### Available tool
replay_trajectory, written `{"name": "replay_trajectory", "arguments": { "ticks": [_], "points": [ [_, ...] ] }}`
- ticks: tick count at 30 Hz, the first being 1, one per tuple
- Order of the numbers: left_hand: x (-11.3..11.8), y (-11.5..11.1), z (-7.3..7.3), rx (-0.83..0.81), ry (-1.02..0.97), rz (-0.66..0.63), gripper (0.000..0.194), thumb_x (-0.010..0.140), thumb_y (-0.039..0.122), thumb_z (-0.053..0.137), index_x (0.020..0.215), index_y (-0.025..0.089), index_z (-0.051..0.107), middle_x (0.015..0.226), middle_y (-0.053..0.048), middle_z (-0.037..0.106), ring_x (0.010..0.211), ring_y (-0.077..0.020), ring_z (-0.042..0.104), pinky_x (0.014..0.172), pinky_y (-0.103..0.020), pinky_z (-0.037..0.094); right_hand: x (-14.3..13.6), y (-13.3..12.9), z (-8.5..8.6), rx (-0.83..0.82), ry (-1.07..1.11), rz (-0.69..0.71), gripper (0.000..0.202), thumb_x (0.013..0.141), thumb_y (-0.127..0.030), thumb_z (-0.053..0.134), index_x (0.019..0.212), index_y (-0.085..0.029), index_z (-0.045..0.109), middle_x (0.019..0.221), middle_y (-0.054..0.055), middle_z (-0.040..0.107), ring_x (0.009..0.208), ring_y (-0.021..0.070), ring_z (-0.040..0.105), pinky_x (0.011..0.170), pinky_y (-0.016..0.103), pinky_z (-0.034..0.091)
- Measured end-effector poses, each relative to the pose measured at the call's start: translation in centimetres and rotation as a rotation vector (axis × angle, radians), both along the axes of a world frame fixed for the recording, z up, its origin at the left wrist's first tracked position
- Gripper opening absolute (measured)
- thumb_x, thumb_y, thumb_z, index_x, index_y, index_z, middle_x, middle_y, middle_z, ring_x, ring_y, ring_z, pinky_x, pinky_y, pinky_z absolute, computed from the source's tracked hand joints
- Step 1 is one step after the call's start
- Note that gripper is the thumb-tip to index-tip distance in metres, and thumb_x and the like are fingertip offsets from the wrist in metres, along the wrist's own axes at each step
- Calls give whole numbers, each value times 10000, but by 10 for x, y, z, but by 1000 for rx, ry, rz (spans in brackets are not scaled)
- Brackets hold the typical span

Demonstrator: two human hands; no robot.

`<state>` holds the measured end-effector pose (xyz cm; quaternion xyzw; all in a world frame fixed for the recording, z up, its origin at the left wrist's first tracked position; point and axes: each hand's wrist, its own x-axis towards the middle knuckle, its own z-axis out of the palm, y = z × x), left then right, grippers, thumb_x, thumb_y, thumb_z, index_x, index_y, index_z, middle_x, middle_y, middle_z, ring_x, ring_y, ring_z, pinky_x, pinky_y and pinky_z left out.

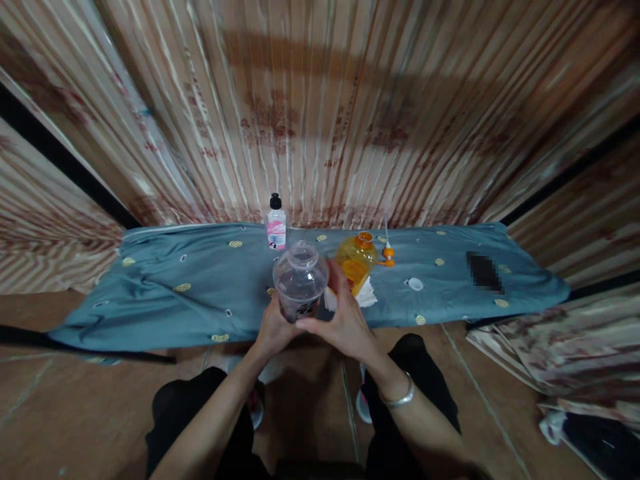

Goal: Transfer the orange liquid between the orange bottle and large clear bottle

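A clear plastic cup [301, 283] with a dome-shaped top and dark print low on its side is held above the front edge of the cloth. My left hand [277, 325] is wrapped around its lower left side. My right hand [345, 317] grips the right side, thumb near the base and fingers up by the rim. Just right of the cup, a see-through yellow bottle [356, 261] with an orange neck and no pump on it stands on a white tissue [367, 295]. Its orange pump top [389, 253] sits beside it, tube pointing up.
A clear bottle with a black cap and pink label [276, 227] stands at the back left. A small white round piece [415, 285] and a blurred dark item [485, 272] lie to the right on the blue-green cloth [165, 273]. Patterned curtains [310, 100] hang behind.
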<state>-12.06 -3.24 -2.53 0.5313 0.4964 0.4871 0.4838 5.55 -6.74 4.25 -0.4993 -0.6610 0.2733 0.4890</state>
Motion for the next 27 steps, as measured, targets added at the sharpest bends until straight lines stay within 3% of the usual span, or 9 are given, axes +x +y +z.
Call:
{"name": "replay_trajectory", "arguments": {
  "ticks": [5, 8, 10, 12, 14, 16, 18, 20, 27],
  "points": [
    [-1, -10, 7, 84, 55, -74, 814, 477, 306, 974, 1209, 200, 633, 1088, -106, 776, 1100, -385, 733, 1039, -547, 536, -22, 13, 12, -7, 204, -6, 980, 568, -419, 990, 1420, -221, 547, 1344, 123, 715, 1240, 321, 704, 1118, 472, 557],
    [-7, -13, 15, 94, 55, -81, 864, 502, 358, 985, 1268, 199, 618, 1171, -134, 764, 1173, -400, 711, 1100, -566, 497, -28, 12, 22, -17, 276, -33, 890, 567, -415, 980, 1342, -213, 593, 1260, 106, 755, 1163, 309, 734, 1044, 445, 597],
    [-10, -11, 20, 85, -48, -79, 998, 470, 371, 1008, 1356, 215, 576, 1325, -155, 719, 1276, -398, 667, 1150, -549, 465, -29, 13, 31, 0, 327, -43, 863, 572, -436, 977, 1319, -213, 606, 1244, 102, 764, 1146, 305, 741, 1033, 444, 604],
    [-11, -8, 23, 19, -274, -73, 1094, 449, 437, 1018, 1414, 249, 538, 1457, -152, 656, 1373, -385, 607, 1181, -517, 447, -30, 15, 42, 19, 377, -32, 843, 583, -458, 977, 1304, -213, 616, 1249, 104, 766, 1139, 300, 747, 1043, 449, 603],
    [-8, -5, 25, -120, -540, -36, 1010, 517, 622, 954, 1384, 280, 565, 1464, -130, 659, 1398, -375, 588, 1164, -509, 470, -29, 18, 53, 37, 421, -19, 830, 604, -486, 969, 1308, -218, 620, 1257, 102, 768, 1138, 300, 752, 1053, 460, 603],
    [-3, -5, 26, -201, -588, -75, 817, 730, 801, 726, 1328, 254, 622, 1368, -150, 717, 1354, -400, 623, 1088, -574, 525, -29, 21, 62, 59, 455, -18, 817, 624, -500, 958, 1316, -226, 621, 1223, 89, 781, 1124, 302, 761, 1048, 470, 610],
    [4, -7, 29, -267, -614, -128, 713, 840, 807, 599, 1268, 242, 675, 1280, -153, 759, 1278, -417, 672, 996, -615, 569, -30, 23, 66, 74, 462, -30, 806, 638, -490, 953, 1325, -236, 617, 1192, 76, 791, 1100, 299, 771, 1027, 468, 623],
    [10, -9, 32, -405, -738, -166, 694, 849, 820, 575, 1263, 276, 692, 1276, -122, 768, 1232, -406, 699, 949, -623, 589, -33, 24, 66, 76, 455, -38, 804, 642, -472, 954, 1330, -236, 611, 1196, 77, 790, 1090, 294, 774, 1013, 461, 631],
    [12, -4, 35, -502, -749, -48, 554, 865, 734, 605, 1098, 248, 731, 1057, -92, 797, 974, -320, 759, 800, -489, 631, -37, 21, 53, 44, 350, -34, 964, 669, -506, 958, 1476, -239, 505, 1375, 113, 708, 1256, 305, 701, 1142, 482, 548]
  ]
}}
